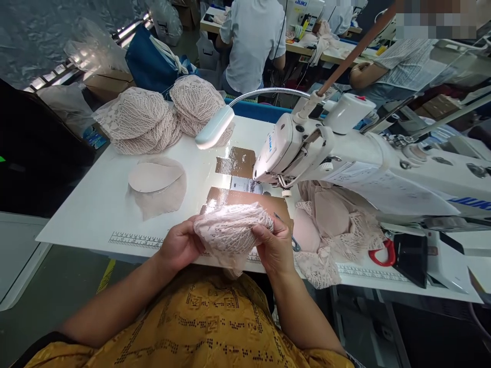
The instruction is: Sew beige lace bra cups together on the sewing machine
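Between my two hands is a pale pink lace bra cup (pixel 233 230), held just over the front edge of the white sewing table (pixel 88 204). My left hand (pixel 180 244) grips its left end, thumb on top. On the other end, my right hand (pixel 274 243) pinches the lace between thumb and fingers. Behind the cup stands a sewing machine (pixel 280 148), its needle area over a metal plate (pixel 245 185). A smooth cup piece (pixel 155 176) lies on sheer fabric (pixel 157 202) to the left. Beside my right hand, small thread snips (pixel 295 244) are partly hidden.
Stacked lace pieces (pixel 138 117) and a second lace stack (pixel 195 102) sit at the back left. A lamp (pixel 215 128) hangs over the table. Sewn lace pieces (pixel 353 230) and red-handled scissors (pixel 383 254) lie right. A person (pixel 253 41) sits beyond the table.
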Motion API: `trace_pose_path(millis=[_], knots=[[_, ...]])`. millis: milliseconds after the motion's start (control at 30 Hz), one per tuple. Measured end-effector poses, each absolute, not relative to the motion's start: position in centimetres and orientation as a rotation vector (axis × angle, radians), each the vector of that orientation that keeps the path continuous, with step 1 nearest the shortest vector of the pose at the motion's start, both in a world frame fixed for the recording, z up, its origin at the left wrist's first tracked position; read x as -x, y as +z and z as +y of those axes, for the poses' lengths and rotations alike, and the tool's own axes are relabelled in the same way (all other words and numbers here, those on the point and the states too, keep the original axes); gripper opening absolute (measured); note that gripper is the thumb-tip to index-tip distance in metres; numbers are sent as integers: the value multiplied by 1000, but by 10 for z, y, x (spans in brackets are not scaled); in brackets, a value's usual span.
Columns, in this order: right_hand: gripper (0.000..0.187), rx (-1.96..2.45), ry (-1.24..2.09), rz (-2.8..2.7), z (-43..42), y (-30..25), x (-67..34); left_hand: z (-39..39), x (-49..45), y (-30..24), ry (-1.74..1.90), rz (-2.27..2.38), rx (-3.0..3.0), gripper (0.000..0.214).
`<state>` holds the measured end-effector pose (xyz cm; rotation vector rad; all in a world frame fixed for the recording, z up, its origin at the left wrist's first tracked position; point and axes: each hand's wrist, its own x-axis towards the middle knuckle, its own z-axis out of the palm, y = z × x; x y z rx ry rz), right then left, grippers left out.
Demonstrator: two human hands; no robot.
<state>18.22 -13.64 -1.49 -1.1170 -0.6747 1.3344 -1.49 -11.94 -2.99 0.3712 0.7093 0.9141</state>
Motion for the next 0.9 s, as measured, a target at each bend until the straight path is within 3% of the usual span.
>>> trace_pose_path(millis=[167,433,567,667,800,833,900], knots=[[17,1065,1335,-727,-136,-16,-172,-133,5,-25,743,471,-363,57],[23,1088,1220,-573,-130,-19,-174,-146,14,-31,556,581,-689,5],[25,1077,1179,-634,-130,-18,-187,-138,57,-21,300,372,-1075,19],[17,1077,1316,-1022,-136,-13,-187,-126,72,3,527,518,-1430,11],[6,960,1445,-1489,-143,-1,-177,-110,62,25,744,763,-1826,61],[6,947,1437,-1544,-144,2,-176,-107,58,25,677,749,-1847,60],[6,968,1391,-1614,-146,4,-175,-103,53,23,548,698,-1793,35]])
